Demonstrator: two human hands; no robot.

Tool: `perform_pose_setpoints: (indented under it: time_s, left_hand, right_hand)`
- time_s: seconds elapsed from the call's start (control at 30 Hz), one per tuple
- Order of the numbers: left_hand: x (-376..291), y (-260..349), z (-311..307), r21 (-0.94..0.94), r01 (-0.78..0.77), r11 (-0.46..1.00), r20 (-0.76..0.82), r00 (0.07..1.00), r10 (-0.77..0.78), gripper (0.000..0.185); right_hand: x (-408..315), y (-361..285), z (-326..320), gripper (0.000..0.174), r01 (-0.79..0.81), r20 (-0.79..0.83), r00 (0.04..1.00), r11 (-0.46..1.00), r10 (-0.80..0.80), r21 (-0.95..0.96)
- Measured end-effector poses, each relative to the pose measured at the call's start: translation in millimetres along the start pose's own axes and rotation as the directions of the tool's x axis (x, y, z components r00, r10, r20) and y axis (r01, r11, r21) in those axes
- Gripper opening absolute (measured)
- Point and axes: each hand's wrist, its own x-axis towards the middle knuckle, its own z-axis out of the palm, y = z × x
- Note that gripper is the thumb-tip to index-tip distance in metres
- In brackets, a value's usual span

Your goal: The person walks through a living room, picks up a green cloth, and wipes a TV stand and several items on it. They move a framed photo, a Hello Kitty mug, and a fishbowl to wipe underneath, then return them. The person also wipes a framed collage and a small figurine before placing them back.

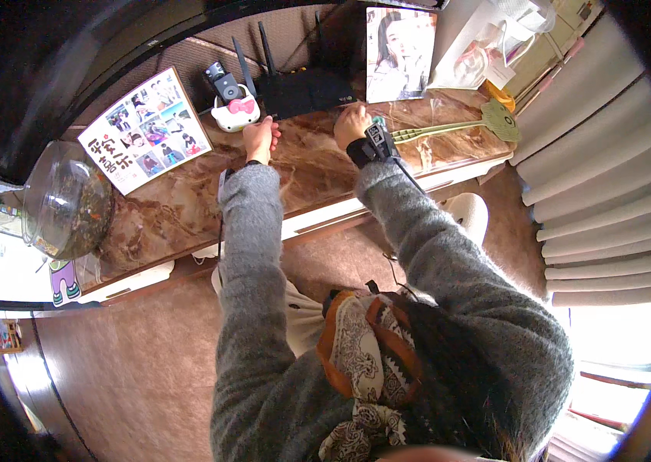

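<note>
My left hand is at the front of a white cat-faced holder with a pink bow, its fingers curled; whether it grips anything is hidden. A small dark device stands in the holder. Behind and between my hands lies a black router with upright antennas. My right hand rests at the router's front right corner, fingers bent, and what is under them cannot be seen. A black device is strapped to my right wrist. Beside it, a green plastic fly swatter lies on the brown marble-patterned cabinet top.
On the left stand a photo collage board and a round glass bowl with pebble-like contents. A portrait photo panel and a white bag stand at the back right. Grey curtains hang at the right.
</note>
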Motion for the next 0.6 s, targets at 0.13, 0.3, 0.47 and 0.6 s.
perform_pose_setpoints:
  time_s: [0.13, 0.3, 0.47, 0.6]
  left_hand:
    - [0.5, 0.5, -1.2, -0.014, 0.000, 1.000, 0.014, 1.000, 0.000, 0.026]
    - [0.3, 0.6, -0.1, 0.051, 0.029, 0.998, 0.010, 1.000, -0.029, 0.028]
    - [0.0, 0.5, -1.1, 0.068, 0.035, 0.997, 0.011, 0.999, -0.036, 0.027]
    - [0.3, -0.7, -2.5, -0.005, 0.011, 1.000, 0.044, 0.999, -0.011, 0.026]
  right_hand:
    - [-14.3, -10.1, -2.9, 0.031, 0.166, -0.130, 0.978, 0.986, -0.163, 0.012]
    - [-9.5, -37.7, -9.2, 0.030, 0.288, -0.015, 0.958, 0.954, -0.288, 0.087]
    - [-10.8, -38.5, -32.0, 0.044, 0.442, 0.056, 0.869, 0.820, -0.493, 0.364]
    - [-24.4, -4.4, -34.4, 0.039, 0.197, -0.101, 0.977, 0.974, -0.186, 0.116]
